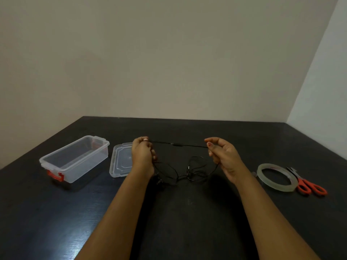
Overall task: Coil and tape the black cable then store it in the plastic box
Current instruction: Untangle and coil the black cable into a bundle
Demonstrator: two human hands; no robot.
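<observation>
Black cable taut between left hand, right hand; both hands' fingers pinch it.

Counter: dark, matte, faintly ribbed surface, set into a corner. Far wall: plain beige, unmarked. Right wall: paler, off-white, meeting the far wall. Light: dim, even.
</observation>
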